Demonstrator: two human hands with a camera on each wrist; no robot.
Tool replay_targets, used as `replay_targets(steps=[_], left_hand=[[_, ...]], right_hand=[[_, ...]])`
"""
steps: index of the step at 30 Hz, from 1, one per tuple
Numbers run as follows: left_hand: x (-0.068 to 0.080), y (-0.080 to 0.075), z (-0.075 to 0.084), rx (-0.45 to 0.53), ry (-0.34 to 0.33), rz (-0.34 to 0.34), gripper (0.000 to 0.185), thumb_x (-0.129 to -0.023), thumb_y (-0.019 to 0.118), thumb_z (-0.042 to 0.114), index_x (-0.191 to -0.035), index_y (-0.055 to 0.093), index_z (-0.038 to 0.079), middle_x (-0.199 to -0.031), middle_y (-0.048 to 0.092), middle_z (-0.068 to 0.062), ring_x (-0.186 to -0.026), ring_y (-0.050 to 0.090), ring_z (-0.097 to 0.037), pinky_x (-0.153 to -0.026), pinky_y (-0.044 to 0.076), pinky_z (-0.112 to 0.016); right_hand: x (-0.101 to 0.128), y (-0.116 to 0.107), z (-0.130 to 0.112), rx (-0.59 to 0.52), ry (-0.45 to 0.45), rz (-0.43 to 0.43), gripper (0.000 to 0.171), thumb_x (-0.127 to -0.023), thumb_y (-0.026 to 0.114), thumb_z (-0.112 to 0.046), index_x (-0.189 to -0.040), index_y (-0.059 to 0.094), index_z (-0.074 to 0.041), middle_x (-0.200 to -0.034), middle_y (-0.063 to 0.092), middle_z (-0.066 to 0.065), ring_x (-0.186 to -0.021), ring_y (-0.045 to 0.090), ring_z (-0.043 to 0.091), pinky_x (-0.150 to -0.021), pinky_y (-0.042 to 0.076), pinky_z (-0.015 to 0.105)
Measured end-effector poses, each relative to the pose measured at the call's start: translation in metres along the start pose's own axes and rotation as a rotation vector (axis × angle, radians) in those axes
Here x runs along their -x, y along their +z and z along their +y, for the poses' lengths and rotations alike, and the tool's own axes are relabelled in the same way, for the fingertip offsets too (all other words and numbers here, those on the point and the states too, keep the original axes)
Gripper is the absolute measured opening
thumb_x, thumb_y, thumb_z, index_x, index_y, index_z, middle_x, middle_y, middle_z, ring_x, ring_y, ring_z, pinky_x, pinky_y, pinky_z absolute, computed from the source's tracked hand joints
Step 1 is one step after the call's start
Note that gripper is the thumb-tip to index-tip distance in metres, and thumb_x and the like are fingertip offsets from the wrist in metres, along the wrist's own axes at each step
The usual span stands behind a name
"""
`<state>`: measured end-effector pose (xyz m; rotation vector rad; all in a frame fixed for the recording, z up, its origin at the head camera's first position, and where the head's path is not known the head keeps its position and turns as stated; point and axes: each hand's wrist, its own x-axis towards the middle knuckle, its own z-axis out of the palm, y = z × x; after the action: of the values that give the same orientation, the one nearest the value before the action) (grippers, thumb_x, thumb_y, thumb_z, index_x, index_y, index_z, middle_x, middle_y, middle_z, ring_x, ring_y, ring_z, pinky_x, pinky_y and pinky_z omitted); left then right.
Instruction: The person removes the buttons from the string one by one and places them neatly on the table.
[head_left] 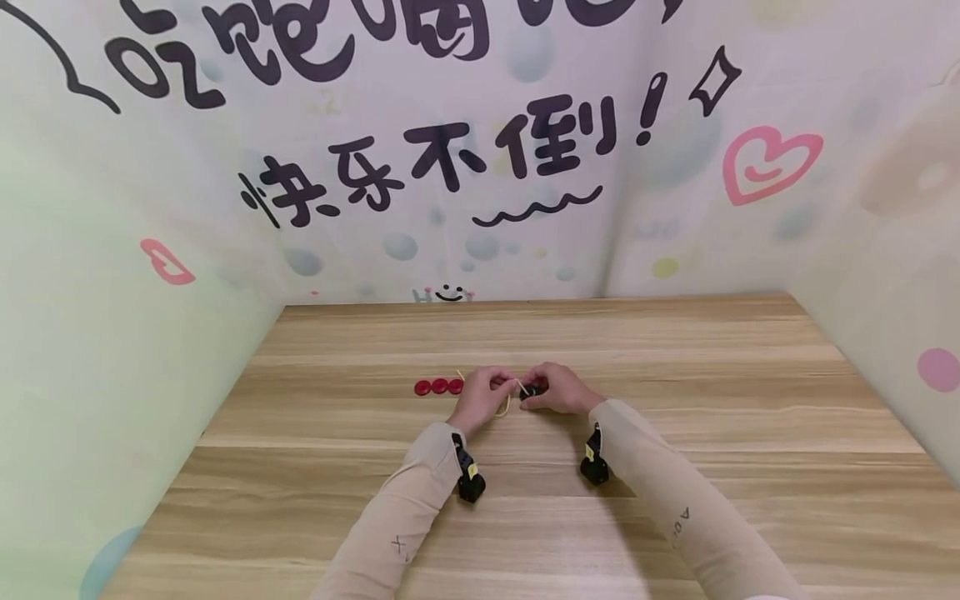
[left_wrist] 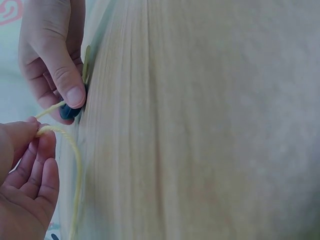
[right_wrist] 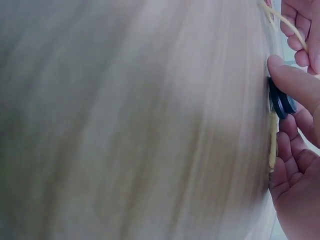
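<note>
A pale yellow cord (left_wrist: 78, 175) is pinched between the thumb and fingertips of my left hand (head_left: 482, 398), part of it hanging in a loop. Close by on the right, my right hand (head_left: 564, 389) grips dark round discs (right_wrist: 281, 100) by thumb and fingers, just at the tabletop. In the right wrist view two disc edges show face to face. The cord runs from the left fingertips to the discs, and a length of it shows on their other side. Whether it passes through a hole is hidden by the fingers.
Several red discs (head_left: 439, 386) lie in a row on the wooden table (head_left: 675, 350), just left of my left hand. A printed fabric wall (head_left: 525, 250) rises behind the table's back edge. Black wrist cameras (head_left: 471, 483) hang below both sleeves.
</note>
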<state>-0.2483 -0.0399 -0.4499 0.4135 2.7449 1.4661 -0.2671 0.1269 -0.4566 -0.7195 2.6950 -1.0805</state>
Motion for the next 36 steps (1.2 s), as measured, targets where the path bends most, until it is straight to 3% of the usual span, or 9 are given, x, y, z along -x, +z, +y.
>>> replay_targets(steps=[7,14,22,31,36], left_hand=[[0.000,-0.001,-0.003,0.014,-0.003,-0.010,0.011,-0.085,0.059,0.010,-0.086,0.066,0.002,-0.079,0.063,-0.005,-0.070,0.055,-0.012,-0.063,0.045,-0.022],[-0.003,-0.001,-0.017,0.056,0.061,-0.006,0.013,-0.085,0.060,0.017,-0.083,0.066,0.005,-0.075,0.061,-0.001,-0.068,0.055,-0.011,-0.060,0.045,-0.023],[0.000,-0.003,-0.010,0.004,-0.005,0.011,0.011,-0.085,0.059,0.010,-0.086,0.066,0.001,-0.079,0.062,-0.006,-0.070,0.054,-0.012,-0.062,0.045,-0.021],[0.002,-0.004,-0.009,-0.005,-0.008,0.030,0.010,-0.084,0.060,0.010,-0.085,0.066,0.001,-0.077,0.062,-0.006,-0.068,0.053,-0.010,-0.061,0.045,-0.021],[0.002,-0.004,-0.009,0.000,-0.016,0.028,0.010,-0.084,0.060,0.009,-0.086,0.066,0.001,-0.077,0.062,-0.006,-0.068,0.054,-0.011,-0.061,0.045,-0.020]], right_hand=[[0.001,0.000,0.001,-0.025,0.019,0.012,0.025,-0.071,0.075,-0.017,-0.084,0.057,-0.007,-0.079,0.055,0.000,-0.072,0.048,0.012,-0.067,0.040,0.027],[0.001,0.000,0.003,-0.061,0.007,0.018,0.024,-0.071,0.075,-0.014,-0.084,0.056,-0.006,-0.078,0.057,0.000,-0.073,0.050,0.012,-0.068,0.042,0.027],[0.000,0.000,0.003,-0.050,-0.030,0.011,0.019,-0.072,0.073,-0.017,-0.086,0.063,-0.008,-0.076,0.057,-0.002,-0.069,0.048,0.010,-0.064,0.041,0.025],[0.000,0.000,0.005,-0.061,-0.097,0.018,0.017,-0.073,0.072,-0.020,-0.082,0.065,-0.007,-0.075,0.059,-0.003,-0.066,0.046,0.009,-0.059,0.039,0.022],[0.002,-0.002,0.005,-0.073,-0.082,-0.003,0.018,-0.072,0.073,-0.022,-0.079,0.064,-0.008,-0.074,0.058,-0.002,-0.066,0.046,0.010,-0.059,0.039,0.023]])
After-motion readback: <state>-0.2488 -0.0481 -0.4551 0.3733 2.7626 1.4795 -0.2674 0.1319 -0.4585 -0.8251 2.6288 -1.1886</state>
